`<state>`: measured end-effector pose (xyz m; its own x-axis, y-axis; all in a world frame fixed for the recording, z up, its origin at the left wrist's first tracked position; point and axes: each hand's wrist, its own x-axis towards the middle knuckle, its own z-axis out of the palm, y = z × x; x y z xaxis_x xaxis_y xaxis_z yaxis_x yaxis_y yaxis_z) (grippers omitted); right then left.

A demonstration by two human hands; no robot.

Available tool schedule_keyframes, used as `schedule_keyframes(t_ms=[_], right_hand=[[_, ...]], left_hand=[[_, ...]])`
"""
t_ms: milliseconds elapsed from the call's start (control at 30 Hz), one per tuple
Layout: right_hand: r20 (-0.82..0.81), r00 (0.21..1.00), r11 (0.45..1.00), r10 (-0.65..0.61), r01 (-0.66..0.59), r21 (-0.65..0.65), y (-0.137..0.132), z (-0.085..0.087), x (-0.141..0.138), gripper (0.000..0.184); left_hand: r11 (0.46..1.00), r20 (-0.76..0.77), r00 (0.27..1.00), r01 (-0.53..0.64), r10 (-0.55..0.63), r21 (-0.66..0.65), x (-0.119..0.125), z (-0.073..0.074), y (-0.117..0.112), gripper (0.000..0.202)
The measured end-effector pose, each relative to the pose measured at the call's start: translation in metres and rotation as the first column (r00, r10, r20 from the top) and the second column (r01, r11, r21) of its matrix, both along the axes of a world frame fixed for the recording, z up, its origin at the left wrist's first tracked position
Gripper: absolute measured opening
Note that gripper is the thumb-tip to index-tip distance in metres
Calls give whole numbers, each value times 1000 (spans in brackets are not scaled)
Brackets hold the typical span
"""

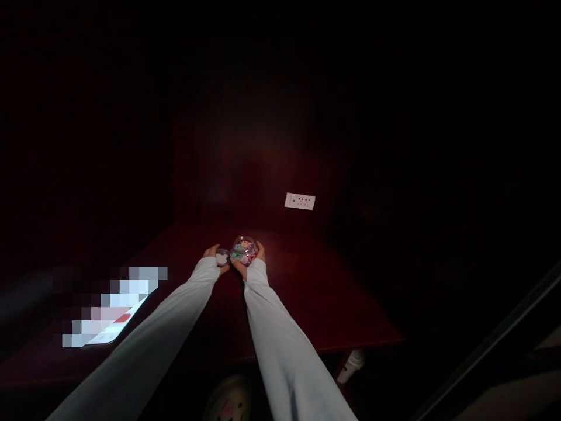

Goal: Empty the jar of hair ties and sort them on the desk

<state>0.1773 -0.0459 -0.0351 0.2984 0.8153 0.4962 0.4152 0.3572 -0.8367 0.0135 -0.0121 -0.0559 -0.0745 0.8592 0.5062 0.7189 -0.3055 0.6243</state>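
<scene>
Both my hands are over the dark red table [307,292], close together near its middle. My right hand [262,252] is wrapped round a clear round plastic jar [243,250] filled with small multicoloured pieces, too small to name. Just left of the jar, my left hand [212,252] grips a round clear lid [222,257] with a whitish patch on it. The lid is tilted beside the jar, and its near edge is almost at the jar's side; whether they touch I cannot tell. Long pale sleeves cover both arms.
A device with a lit screen [118,318], partly pixelated, lies on the table at left. A white socket panel [300,201] is on the wall behind. Below the table's front edge are a white lidded cup [352,365] and a clog [230,400]. The surroundings are very dark.
</scene>
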Motion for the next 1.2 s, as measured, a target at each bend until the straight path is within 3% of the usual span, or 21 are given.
schedule_keyframes(t_ms=[233,433,667,867,1200], right_hand=[[1,1000,1000,23,-23,-15,-1,2,0,102],[11,999,999,-52,52,-7,-1,3,1,98],[-40,999,1000,21,-20,8,-4,5,4,96],[-26,1000,999,11,-10,51,-8,4,-2,94],[-168,984,995,-52,65,70,-11,5,-13,87]], left_hand=[[996,-80,995,-69,64,-63,2,5,3,69],[984,-137,983,-138,121,-116,5,8,-2,71],[983,-126,987,-118,100,-141,4,10,-1,74],[989,-177,982,-91,69,-119,-1,12,-8,72],[957,-276,955,-174,107,-234,2,33,-23,68]])
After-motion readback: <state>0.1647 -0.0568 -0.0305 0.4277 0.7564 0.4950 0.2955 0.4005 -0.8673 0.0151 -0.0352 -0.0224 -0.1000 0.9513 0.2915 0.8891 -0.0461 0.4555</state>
